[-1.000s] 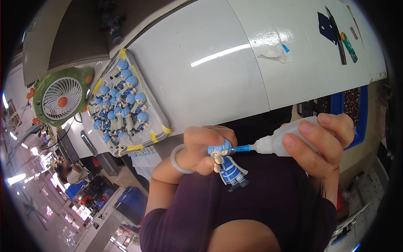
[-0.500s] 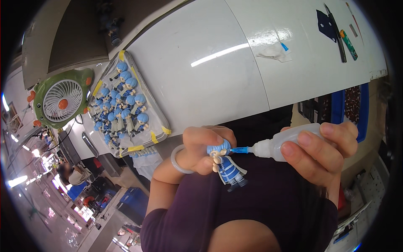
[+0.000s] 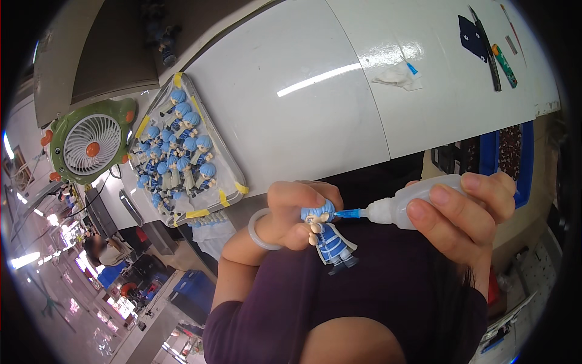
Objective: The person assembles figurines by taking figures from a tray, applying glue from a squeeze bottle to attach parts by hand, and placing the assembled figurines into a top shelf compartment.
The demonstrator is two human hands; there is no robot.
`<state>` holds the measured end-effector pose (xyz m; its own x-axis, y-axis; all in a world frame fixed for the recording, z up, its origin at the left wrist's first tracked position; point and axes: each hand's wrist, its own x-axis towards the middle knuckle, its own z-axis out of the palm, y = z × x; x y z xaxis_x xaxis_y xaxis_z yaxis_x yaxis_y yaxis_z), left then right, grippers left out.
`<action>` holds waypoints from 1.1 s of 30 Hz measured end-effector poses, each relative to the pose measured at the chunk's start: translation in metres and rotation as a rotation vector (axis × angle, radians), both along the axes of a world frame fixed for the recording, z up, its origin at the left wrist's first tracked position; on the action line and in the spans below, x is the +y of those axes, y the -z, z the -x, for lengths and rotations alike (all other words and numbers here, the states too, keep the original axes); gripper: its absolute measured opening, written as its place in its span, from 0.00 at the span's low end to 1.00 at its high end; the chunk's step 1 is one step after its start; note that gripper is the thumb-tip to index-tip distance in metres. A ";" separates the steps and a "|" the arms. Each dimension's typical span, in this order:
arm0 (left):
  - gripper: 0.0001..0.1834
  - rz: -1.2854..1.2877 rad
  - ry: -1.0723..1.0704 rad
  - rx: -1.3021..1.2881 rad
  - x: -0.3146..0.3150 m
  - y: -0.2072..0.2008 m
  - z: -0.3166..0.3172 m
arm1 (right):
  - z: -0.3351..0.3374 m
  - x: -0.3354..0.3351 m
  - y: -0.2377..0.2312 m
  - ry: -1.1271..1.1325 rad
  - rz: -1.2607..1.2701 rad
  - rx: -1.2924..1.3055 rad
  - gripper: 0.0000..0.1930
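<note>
A small blue-haired figurine [image 3: 331, 242] in a blue outfit with a pale cape is pinched by the head between the fingers of my left hand [image 3: 297, 212]. Its legs hang free toward my dark purple shirt. My right hand [image 3: 461, 221] is wrapped round a translucent white squeeze bottle [image 3: 403, 206], held almost level. The bottle's blue needle tip [image 3: 350, 213] points left and meets or nearly meets the side of the figurine's head; whether it touches I cannot tell. A pale bangle [image 3: 257, 230] circles my left wrist.
At the left, a taped tray [image 3: 233, 176] carries many similar figurines. Beside it stands a green fan [image 3: 91, 142]. On the white table [image 3: 285, 127] lie a white tissue with a blue needle tip [image 3: 412, 68], a black pen-like tool [image 3: 485, 48] and a green tube [image 3: 504, 65]. Blue bins [image 3: 526, 158] sit at right.
The bottle has tilted slightly, its rear end a little higher. The figurine and both hands have shifted only slightly; both grips are the same.
</note>
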<state>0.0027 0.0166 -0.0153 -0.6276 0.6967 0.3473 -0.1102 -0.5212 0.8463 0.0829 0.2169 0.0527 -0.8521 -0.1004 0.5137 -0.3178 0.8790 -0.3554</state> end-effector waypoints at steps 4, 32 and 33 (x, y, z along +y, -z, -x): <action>0.19 0.018 -0.012 -0.003 -0.002 0.001 -0.001 | 0.004 0.002 0.008 -0.029 -0.016 0.052 0.22; 0.22 0.111 -0.004 -0.269 -0.001 -0.004 -0.002 | 0.097 0.076 0.123 0.331 0.729 -0.105 0.12; 0.20 0.108 0.004 -0.268 -0.002 -0.003 -0.001 | 0.096 0.076 0.123 0.355 0.731 -0.138 0.12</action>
<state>0.0037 0.0146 -0.0127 -0.6841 0.7234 0.0933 -0.3394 -0.4290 0.8371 -0.0131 0.2929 -0.0704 -0.8306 0.5058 0.2331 0.0241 0.4507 -0.8923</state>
